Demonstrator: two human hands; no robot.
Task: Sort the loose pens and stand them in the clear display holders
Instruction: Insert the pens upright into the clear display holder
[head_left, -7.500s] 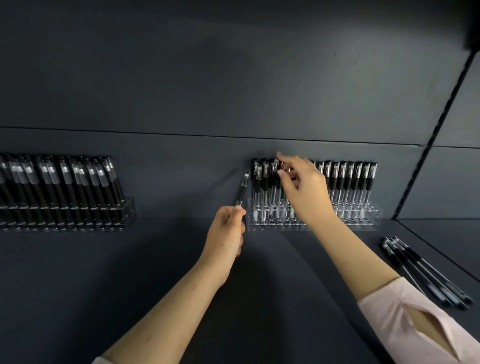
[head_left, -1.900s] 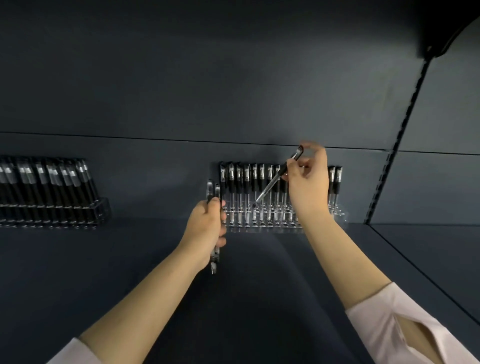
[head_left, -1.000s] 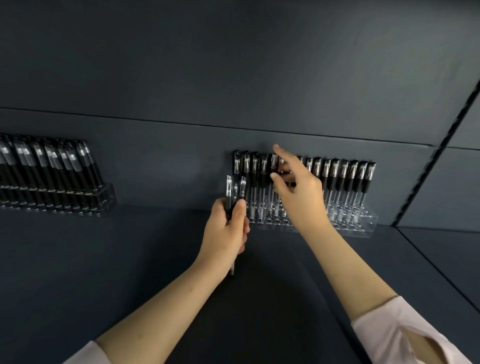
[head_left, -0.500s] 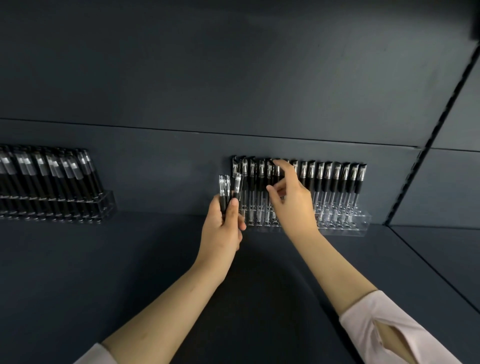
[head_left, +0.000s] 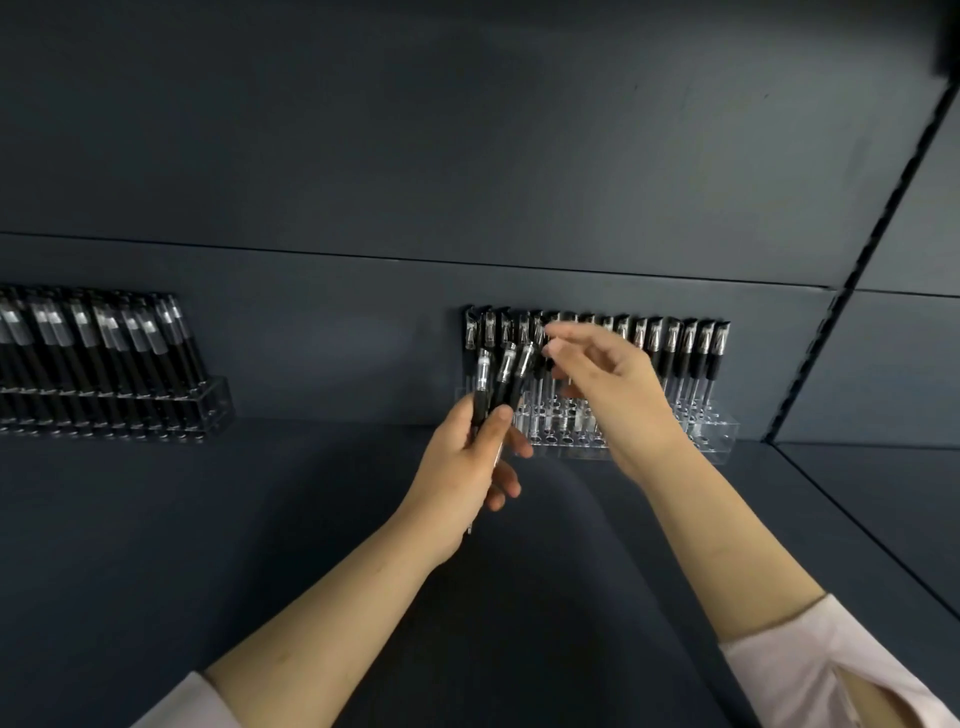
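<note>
Standing on the dark shelf (head_left: 208, 545) against the back wall (head_left: 467, 156), the right clear holder (head_left: 719, 439) carries a row of capped black pens (head_left: 685, 345) upright along its back, with open sockets showing in front. The left clear holder (head_left: 221, 402), well apart, is packed with leaning black pens (head_left: 98, 353). Just before the right holder the left hand (head_left: 462, 467) grips three loose pens (head_left: 501, 382), fanned out with caps up, fingers and thumb wrapped round the barrels. The right hand (head_left: 618, 395) reaches to their caps, thumb and forefinger near together; blur hides whether they pinch one
</note>
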